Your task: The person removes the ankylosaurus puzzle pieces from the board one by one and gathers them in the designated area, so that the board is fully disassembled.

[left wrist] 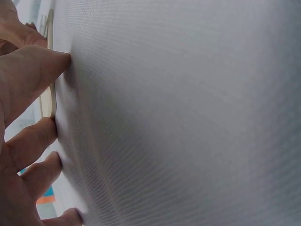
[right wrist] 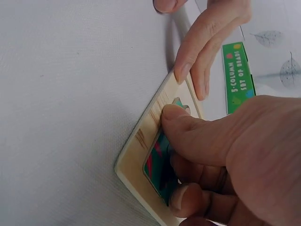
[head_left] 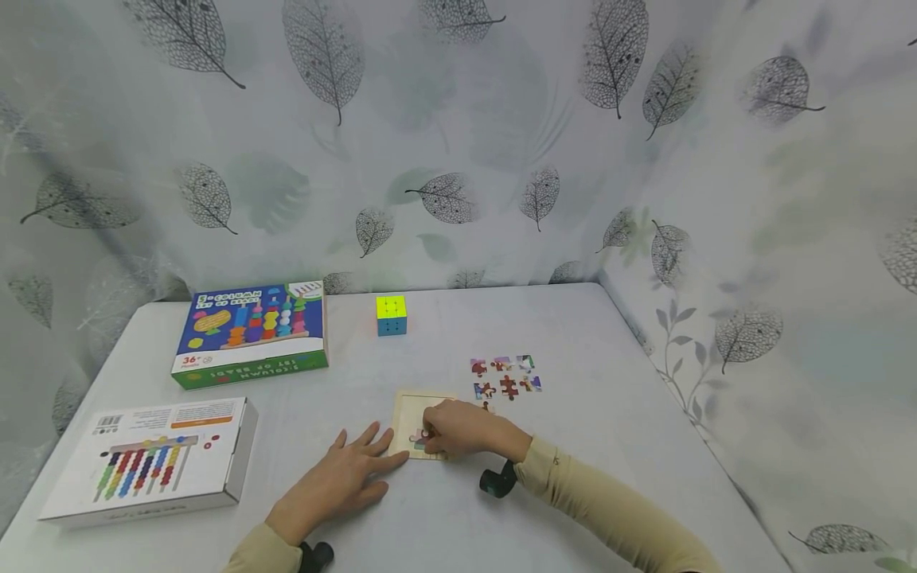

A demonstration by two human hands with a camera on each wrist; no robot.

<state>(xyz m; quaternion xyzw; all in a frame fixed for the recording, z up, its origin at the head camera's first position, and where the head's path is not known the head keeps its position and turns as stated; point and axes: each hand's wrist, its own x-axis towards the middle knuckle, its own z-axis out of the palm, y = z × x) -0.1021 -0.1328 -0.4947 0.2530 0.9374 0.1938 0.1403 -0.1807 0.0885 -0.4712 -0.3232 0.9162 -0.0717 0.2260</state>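
Note:
A pale wooden puzzle tray (head_left: 410, 404) lies on the table, with puzzle pieces (head_left: 418, 438) at its near side. My right hand (head_left: 462, 428) is over the tray. In the right wrist view, its thumb and curled fingers hold a green puzzle piece (right wrist: 159, 157) low in the tray's recess; the fingers cover part of it. My left hand (head_left: 344, 477) rests palm down with spread fingers, its fingertips touching the tray's left edge. Loose jigsaw pieces (head_left: 509, 387) lie in rows beyond the right hand, one partly hidden behind it.
A yellow and blue puzzle cube (head_left: 392, 316) stands towards the back. On the left are a blue and green bead-set box (head_left: 251, 334) and a white box (head_left: 150, 458) with bead pictures. Leaf-patterned cloth (head_left: 473, 143) hangs behind the white table (head_left: 573, 334).

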